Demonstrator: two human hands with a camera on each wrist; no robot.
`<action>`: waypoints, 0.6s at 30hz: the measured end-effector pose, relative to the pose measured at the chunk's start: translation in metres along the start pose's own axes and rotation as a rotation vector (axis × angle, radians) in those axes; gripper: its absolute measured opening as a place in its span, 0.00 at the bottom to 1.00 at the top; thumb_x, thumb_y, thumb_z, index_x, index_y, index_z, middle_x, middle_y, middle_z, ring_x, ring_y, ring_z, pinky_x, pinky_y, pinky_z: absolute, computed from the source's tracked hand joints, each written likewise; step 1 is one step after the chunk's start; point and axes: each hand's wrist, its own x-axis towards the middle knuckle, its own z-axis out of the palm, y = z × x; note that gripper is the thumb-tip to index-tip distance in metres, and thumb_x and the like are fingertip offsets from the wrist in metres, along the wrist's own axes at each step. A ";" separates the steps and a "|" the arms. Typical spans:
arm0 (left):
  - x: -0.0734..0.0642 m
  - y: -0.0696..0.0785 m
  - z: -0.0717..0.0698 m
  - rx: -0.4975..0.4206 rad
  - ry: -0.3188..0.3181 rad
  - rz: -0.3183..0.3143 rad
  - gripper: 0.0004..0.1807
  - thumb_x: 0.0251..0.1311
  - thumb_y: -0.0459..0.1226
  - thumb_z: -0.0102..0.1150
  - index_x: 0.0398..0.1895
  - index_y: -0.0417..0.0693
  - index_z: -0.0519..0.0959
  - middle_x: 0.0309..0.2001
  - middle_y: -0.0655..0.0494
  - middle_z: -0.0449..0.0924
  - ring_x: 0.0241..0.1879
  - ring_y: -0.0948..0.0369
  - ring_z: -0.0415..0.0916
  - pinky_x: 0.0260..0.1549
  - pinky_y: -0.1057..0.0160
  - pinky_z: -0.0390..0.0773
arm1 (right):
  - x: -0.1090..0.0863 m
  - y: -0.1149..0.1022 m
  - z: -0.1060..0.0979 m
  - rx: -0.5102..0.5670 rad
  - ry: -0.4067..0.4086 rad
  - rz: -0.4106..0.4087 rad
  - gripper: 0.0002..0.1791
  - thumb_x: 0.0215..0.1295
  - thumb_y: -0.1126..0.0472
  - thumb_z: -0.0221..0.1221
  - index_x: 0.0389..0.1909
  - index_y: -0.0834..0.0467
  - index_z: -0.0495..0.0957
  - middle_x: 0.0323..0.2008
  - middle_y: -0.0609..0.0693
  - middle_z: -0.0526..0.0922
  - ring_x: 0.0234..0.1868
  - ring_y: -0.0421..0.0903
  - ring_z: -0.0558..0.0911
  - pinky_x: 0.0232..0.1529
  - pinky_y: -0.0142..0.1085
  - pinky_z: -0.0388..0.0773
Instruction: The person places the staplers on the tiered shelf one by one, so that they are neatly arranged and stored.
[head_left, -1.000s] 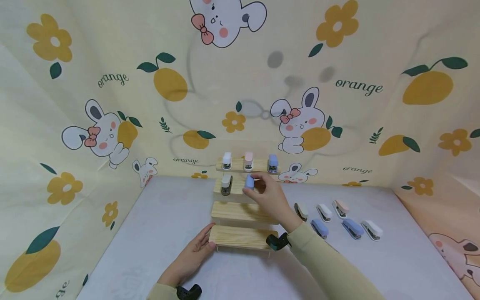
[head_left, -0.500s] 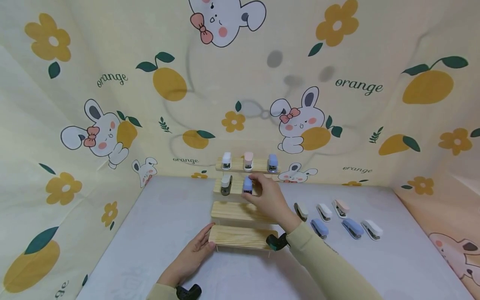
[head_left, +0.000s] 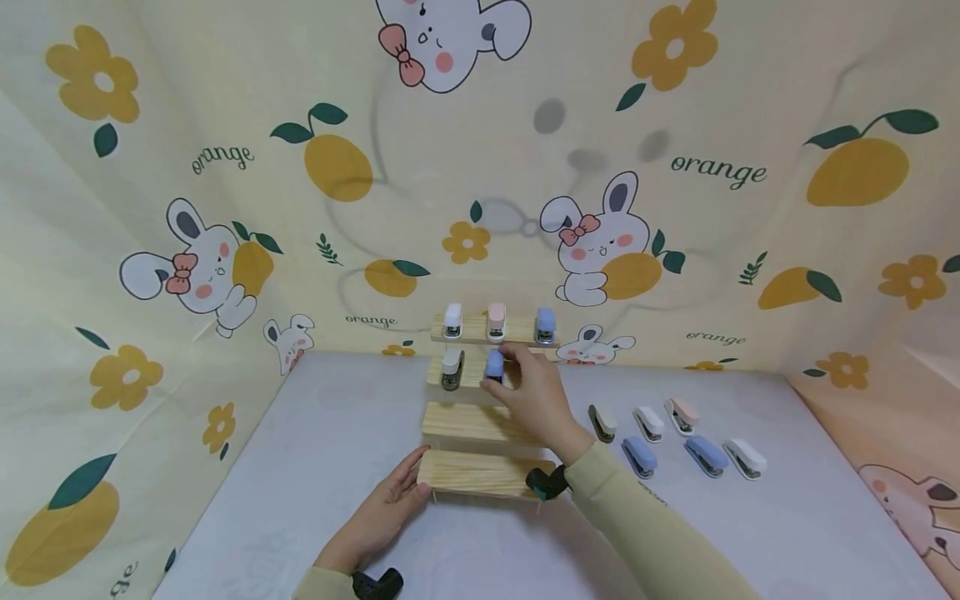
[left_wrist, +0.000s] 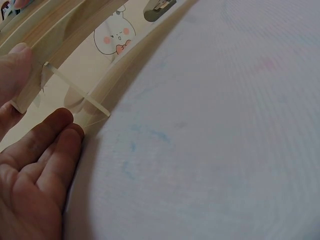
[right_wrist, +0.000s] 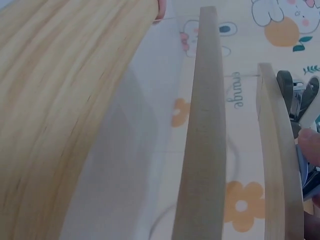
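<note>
In the head view, a wooden stepped rack point(head_left: 486, 473) with clear supports stands on the table. My right hand point(head_left: 531, 387) pinches a small blue stapler point(head_left: 494, 363) upright at the middle of the second shelf from the top. Left of it on that shelf sits a grey-and-white stapler point(head_left: 452, 368). My left hand point(head_left: 384, 504) holds the left end of the lowest shelf, thumb at the front corner. The left wrist view shows the thumb point(left_wrist: 15, 72) against the board end, other fingers below. In the right wrist view, a fingertip point(right_wrist: 309, 145) touches the blue stapler, mostly cut off.
On the top shelf stand a white stapler point(head_left: 453, 320), a pink stapler point(head_left: 497, 322) and a blue one point(head_left: 546, 324). Several more lie right of the rack, among them a pink stapler point(head_left: 682, 416) and a white stapler point(head_left: 744, 458). A patterned cloth point(head_left: 465, 167) rises behind.
The blue stapler has shifted slightly left and straightened on the second shelf, with my right hand still around it. My left hand has stayed at the rack's end.
</note>
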 end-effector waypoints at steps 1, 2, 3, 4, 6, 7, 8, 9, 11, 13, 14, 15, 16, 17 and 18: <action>0.000 0.000 0.000 0.000 0.000 0.000 0.37 0.68 0.49 0.52 0.77 0.60 0.50 0.72 0.45 0.56 0.70 0.54 0.56 0.68 0.55 0.55 | 0.000 0.000 0.000 0.001 0.000 0.001 0.33 0.56 0.44 0.69 0.59 0.56 0.73 0.52 0.50 0.79 0.52 0.49 0.74 0.57 0.45 0.71; 0.000 0.000 0.000 0.002 0.000 0.000 0.37 0.68 0.50 0.53 0.77 0.60 0.50 0.72 0.45 0.56 0.70 0.54 0.56 0.68 0.54 0.55 | 0.000 0.000 0.000 0.004 0.000 0.001 0.34 0.56 0.44 0.69 0.59 0.57 0.73 0.52 0.50 0.79 0.53 0.50 0.74 0.57 0.46 0.71; 0.000 0.001 0.000 0.003 -0.001 0.000 0.37 0.68 0.50 0.53 0.77 0.60 0.50 0.72 0.45 0.57 0.70 0.54 0.56 0.68 0.54 0.55 | 0.000 0.000 0.000 0.007 0.001 0.001 0.34 0.56 0.44 0.69 0.59 0.58 0.73 0.52 0.51 0.79 0.53 0.50 0.74 0.57 0.46 0.71; 0.000 0.001 0.000 0.005 -0.001 0.000 0.38 0.68 0.50 0.53 0.77 0.60 0.50 0.72 0.45 0.57 0.70 0.54 0.56 0.68 0.54 0.55 | 0.000 0.000 0.000 0.009 0.001 0.002 0.34 0.56 0.44 0.69 0.59 0.58 0.72 0.52 0.51 0.79 0.53 0.51 0.74 0.58 0.47 0.70; 0.000 0.000 0.000 0.010 -0.001 0.000 0.38 0.68 0.51 0.53 0.77 0.60 0.50 0.72 0.45 0.57 0.70 0.54 0.57 0.68 0.54 0.55 | 0.000 0.001 0.000 0.010 -0.001 0.006 0.34 0.56 0.45 0.69 0.59 0.58 0.72 0.53 0.52 0.79 0.54 0.50 0.74 0.59 0.46 0.70; 0.000 0.000 0.000 0.011 -0.001 0.001 0.38 0.68 0.51 0.52 0.77 0.60 0.50 0.72 0.45 0.57 0.70 0.54 0.57 0.68 0.54 0.55 | -0.001 0.001 -0.001 0.011 -0.002 0.010 0.34 0.56 0.45 0.69 0.59 0.57 0.72 0.53 0.52 0.79 0.54 0.50 0.75 0.60 0.46 0.70; 0.000 0.000 0.000 0.012 -0.002 0.002 0.38 0.68 0.51 0.52 0.77 0.60 0.50 0.72 0.45 0.57 0.70 0.54 0.57 0.68 0.54 0.55 | -0.001 0.002 -0.001 0.014 -0.005 0.009 0.34 0.56 0.45 0.69 0.59 0.57 0.72 0.53 0.52 0.79 0.55 0.50 0.75 0.60 0.46 0.70; 0.000 0.000 0.000 0.011 -0.002 0.004 0.38 0.68 0.51 0.52 0.77 0.60 0.50 0.72 0.45 0.57 0.70 0.54 0.57 0.68 0.54 0.55 | -0.002 0.002 -0.002 0.020 -0.009 0.012 0.33 0.56 0.45 0.69 0.59 0.57 0.72 0.54 0.53 0.79 0.55 0.49 0.75 0.60 0.45 0.70; 0.000 -0.001 -0.001 0.009 -0.003 0.008 0.37 0.68 0.51 0.52 0.77 0.60 0.50 0.72 0.45 0.57 0.70 0.54 0.56 0.68 0.54 0.55 | -0.005 0.004 -0.004 0.035 -0.019 0.019 0.33 0.56 0.46 0.69 0.59 0.57 0.73 0.54 0.52 0.79 0.56 0.48 0.75 0.60 0.44 0.71; 0.000 -0.001 -0.001 0.002 -0.004 0.012 0.37 0.68 0.51 0.53 0.77 0.61 0.50 0.72 0.45 0.57 0.70 0.54 0.56 0.67 0.55 0.55 | -0.010 0.006 -0.009 0.054 -0.032 0.023 0.34 0.57 0.45 0.69 0.60 0.57 0.73 0.54 0.52 0.79 0.56 0.47 0.75 0.60 0.43 0.71; 0.000 -0.001 -0.001 0.001 -0.005 0.012 0.37 0.68 0.51 0.53 0.77 0.61 0.50 0.72 0.45 0.57 0.70 0.54 0.56 0.67 0.55 0.55 | -0.013 0.007 -0.012 0.066 -0.041 0.024 0.34 0.57 0.45 0.69 0.60 0.58 0.72 0.54 0.51 0.78 0.56 0.47 0.75 0.60 0.44 0.71; 0.000 -0.002 -0.001 0.000 -0.005 0.012 0.37 0.68 0.51 0.53 0.77 0.61 0.50 0.72 0.45 0.57 0.70 0.54 0.56 0.67 0.56 0.55 | -0.016 0.009 -0.015 0.070 -0.051 0.030 0.34 0.57 0.44 0.68 0.60 0.57 0.72 0.54 0.50 0.78 0.57 0.47 0.75 0.61 0.43 0.71; 0.000 -0.002 -0.001 -0.001 -0.005 0.012 0.37 0.68 0.51 0.53 0.77 0.61 0.50 0.72 0.45 0.57 0.70 0.54 0.56 0.67 0.56 0.55 | -0.019 0.011 -0.018 0.075 -0.057 0.029 0.34 0.57 0.44 0.68 0.61 0.57 0.72 0.55 0.49 0.78 0.57 0.47 0.74 0.61 0.44 0.71; 0.000 -0.002 -0.001 -0.001 -0.003 0.011 0.37 0.68 0.51 0.53 0.76 0.61 0.50 0.72 0.45 0.57 0.70 0.55 0.56 0.67 0.56 0.55 | -0.022 0.014 -0.022 0.080 -0.060 0.026 0.35 0.57 0.45 0.68 0.61 0.58 0.72 0.55 0.49 0.77 0.58 0.47 0.74 0.61 0.44 0.70; 0.000 -0.001 -0.001 -0.003 -0.003 0.010 0.37 0.68 0.51 0.53 0.76 0.61 0.50 0.72 0.45 0.56 0.70 0.55 0.56 0.67 0.56 0.55 | -0.025 0.016 -0.026 0.083 -0.063 0.020 0.35 0.57 0.43 0.67 0.61 0.58 0.71 0.55 0.49 0.77 0.58 0.47 0.74 0.61 0.45 0.70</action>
